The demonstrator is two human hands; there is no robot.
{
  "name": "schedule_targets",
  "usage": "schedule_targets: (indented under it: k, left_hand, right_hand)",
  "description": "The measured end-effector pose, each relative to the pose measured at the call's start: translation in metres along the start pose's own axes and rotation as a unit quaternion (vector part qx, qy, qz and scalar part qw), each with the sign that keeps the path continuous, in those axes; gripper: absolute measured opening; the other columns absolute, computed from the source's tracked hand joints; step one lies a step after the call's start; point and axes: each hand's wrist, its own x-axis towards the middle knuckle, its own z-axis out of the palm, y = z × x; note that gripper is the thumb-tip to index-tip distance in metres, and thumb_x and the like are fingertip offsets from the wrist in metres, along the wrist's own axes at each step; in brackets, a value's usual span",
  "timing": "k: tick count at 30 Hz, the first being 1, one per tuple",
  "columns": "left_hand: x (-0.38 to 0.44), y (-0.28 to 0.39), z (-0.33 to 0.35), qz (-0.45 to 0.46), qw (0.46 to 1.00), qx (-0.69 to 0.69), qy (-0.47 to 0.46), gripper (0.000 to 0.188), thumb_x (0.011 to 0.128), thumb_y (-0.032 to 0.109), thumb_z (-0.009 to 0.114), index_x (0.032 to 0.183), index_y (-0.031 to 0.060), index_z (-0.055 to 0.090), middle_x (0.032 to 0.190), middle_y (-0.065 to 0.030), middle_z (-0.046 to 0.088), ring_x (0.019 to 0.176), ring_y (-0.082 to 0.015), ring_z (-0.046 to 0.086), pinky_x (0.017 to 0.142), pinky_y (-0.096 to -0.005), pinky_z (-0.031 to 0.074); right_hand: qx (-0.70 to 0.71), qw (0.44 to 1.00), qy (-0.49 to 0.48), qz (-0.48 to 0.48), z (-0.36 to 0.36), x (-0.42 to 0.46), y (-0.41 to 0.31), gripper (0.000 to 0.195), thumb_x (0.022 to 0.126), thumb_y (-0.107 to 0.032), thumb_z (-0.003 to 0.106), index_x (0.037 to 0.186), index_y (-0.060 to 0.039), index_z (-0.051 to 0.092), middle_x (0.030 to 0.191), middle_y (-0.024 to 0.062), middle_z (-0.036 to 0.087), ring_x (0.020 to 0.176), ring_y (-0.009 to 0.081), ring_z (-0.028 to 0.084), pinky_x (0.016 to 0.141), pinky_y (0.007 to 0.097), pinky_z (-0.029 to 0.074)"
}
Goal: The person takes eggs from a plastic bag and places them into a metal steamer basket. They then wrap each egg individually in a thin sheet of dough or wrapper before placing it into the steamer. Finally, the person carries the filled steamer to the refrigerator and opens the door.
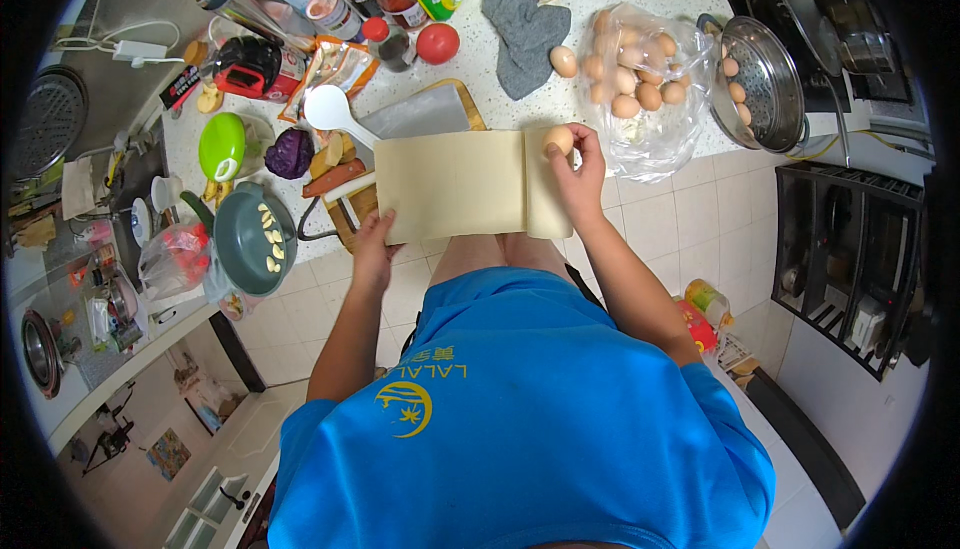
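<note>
My left hand (373, 249) grips the lower left corner of a beige sheet (450, 185), which looks like paper and is folded or rolled over at its right end. An egg (557, 141) is held in my right hand (581, 174) at the top of that right end. The sheet spans between both hands, partly over a wooden cutting board (469, 107) and the broad blade of a cleaver (420, 115). To the right, a clear plastic bag (652, 147) holds several brown eggs. A single egg (563, 62) lies outside it, beside a grey cloth (529, 42).
A steel steamer pot (765, 83) with several eggs stands at the right, near the stove. On the left are a grey-green bowl (244, 249) with garlic cloves, a purple cabbage piece (289, 153) and a white ladle (328, 107). A tomato (438, 44) and bottles line the back.
</note>
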Motion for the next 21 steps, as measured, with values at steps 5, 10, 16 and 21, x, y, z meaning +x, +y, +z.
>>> schedule_targets:
  k: [5, 10, 16, 21]
  left_hand:
    - [0.051, 0.026, 0.002, 0.049, 0.993, 0.104, -0.006, 0.034, 0.09, 0.029, 0.064, 0.112, 0.0037, 0.06, 0.092, -0.0032, 0.068, 0.077, -0.0149, 0.065, 0.069, -0.0269, 0.051]
    - [0.044, 0.026, 0.041, 0.206, 0.918, 0.334, 0.057, 0.024, 0.089, 0.021, 0.065, 0.104, 0.0024, 0.067, 0.08, -0.0073, 0.069, 0.071, -0.0143, 0.064, 0.065, -0.027, 0.049]
    - [-0.019, 0.042, 0.045, 0.309, 0.87, 0.382, 0.031, 0.019, 0.088, 0.008, 0.056, 0.103, 0.0037, 0.068, 0.086, -0.0127, 0.07, 0.073, -0.0206, 0.067, 0.067, -0.0289, 0.05]
    - [-0.041, 0.038, 0.043, 0.311, 0.873, 0.376, -0.007, 0.034, 0.08, -0.004, 0.048, 0.107, 0.004, 0.067, 0.093, -0.0152, 0.07, 0.084, -0.0244, 0.069, 0.076, -0.0302, 0.051]
  right_hand:
    - [-0.034, 0.998, -0.014, -0.042, 0.02, 0.0, -0.01, 0.04, 0.076, -0.013, 0.071, 0.11, -0.0008, 0.053, 0.1, 0.0135, 0.062, 0.094, 0.0249, 0.06, 0.087, 0.0351, 0.047]
    - [-0.105, 0.992, -0.01, -0.067, 0.03, 0.002, -0.012, 0.04, 0.076, -0.016, 0.07, 0.109, -0.0007, 0.053, 0.097, 0.0151, 0.062, 0.089, 0.0282, 0.062, 0.081, 0.0366, 0.049]
    - [-0.136, 0.989, 0.017, -0.062, 0.032, 0.004, -0.004, 0.039, 0.075, -0.017, 0.07, 0.106, 0.0, 0.054, 0.096, 0.0158, 0.062, 0.086, 0.03, 0.061, 0.079, 0.038, 0.049]
    - [-0.141, 0.987, 0.011, -0.075, 0.031, 0.005, 0.003, 0.037, 0.076, -0.016, 0.07, 0.106, -0.0005, 0.054, 0.096, 0.0149, 0.062, 0.086, 0.028, 0.062, 0.079, 0.0366, 0.05]
